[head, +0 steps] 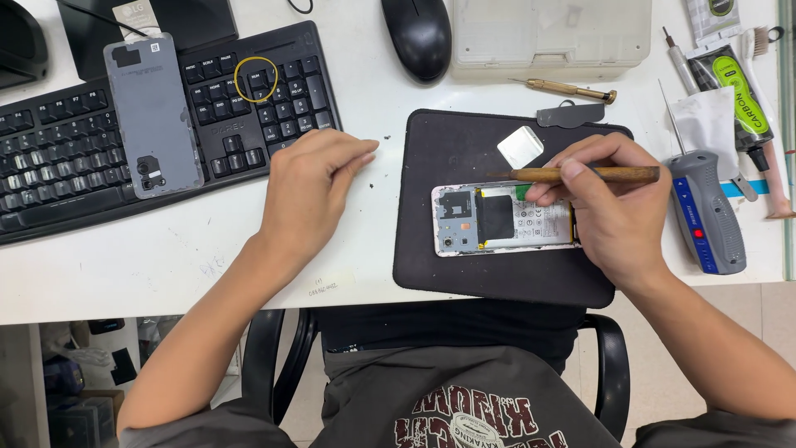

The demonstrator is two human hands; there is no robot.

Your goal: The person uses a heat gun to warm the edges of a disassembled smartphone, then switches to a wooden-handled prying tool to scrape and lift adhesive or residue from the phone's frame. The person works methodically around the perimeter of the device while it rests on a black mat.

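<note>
An opened phone [497, 220] with its back off lies on a black mat [464, 265], its battery and boards showing. My right hand [609, 207] rests on the phone's right end and grips a wooden-handled tool [618, 174], held level above the phone with its tip pointing left. My left hand [315, 182] rests on the white table just left of the mat, fingers loosely curled, holding nothing. The phone's grey back cover [153, 116] lies on a black keyboard [50, 158] at the left.
A black mouse [417, 35] and a pale plastic case [551, 33] sit at the back. A grey and blue screwdriver [705, 211], a thin brass screwdriver [568, 88], a tube, a toothbrush and a white square [520, 146] lie around the mat. A yellow rubber band [255, 79] rests on the keyboard.
</note>
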